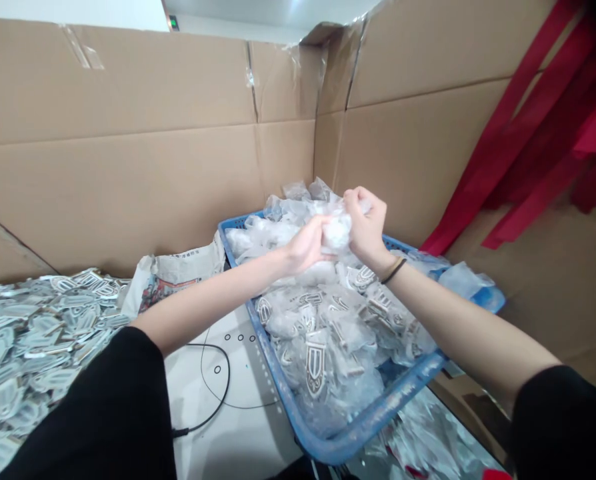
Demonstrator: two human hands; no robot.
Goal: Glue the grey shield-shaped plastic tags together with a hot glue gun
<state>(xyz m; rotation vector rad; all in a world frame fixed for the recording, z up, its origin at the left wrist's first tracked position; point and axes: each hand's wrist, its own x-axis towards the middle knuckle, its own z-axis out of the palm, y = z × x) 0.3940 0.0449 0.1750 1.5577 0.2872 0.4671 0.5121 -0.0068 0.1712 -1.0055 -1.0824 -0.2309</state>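
Here, above the blue basket (378, 407), both hands raised and meeting over its far end. Left hand (305, 245) curled narrow, fingertips pinching one side of a small clear plastic bag (336, 231); right hand (365, 223) closed into a loose fist on the bag's other side, thumb tucked over the top, a dark band at the wrist. Bag bunched and whitish between the two hands, held just above the heap, its contents too crumpled to make out. Below, the basket piled full with bagged emblem pieces (316, 363), shield-shaped with pale and brown patterning, each in clear film. Off to the left, a loose spread of unbagged emblems (33, 320) across the work surface, well apart from the hands. Between that spread and the basket, a crumpled printed sack (171, 275) and a thin black cable (217, 393) looping over a white panel. Around it all, tall cardboard walls (128, 167); at far right, red straps (543, 133) hanging against the cardboard.
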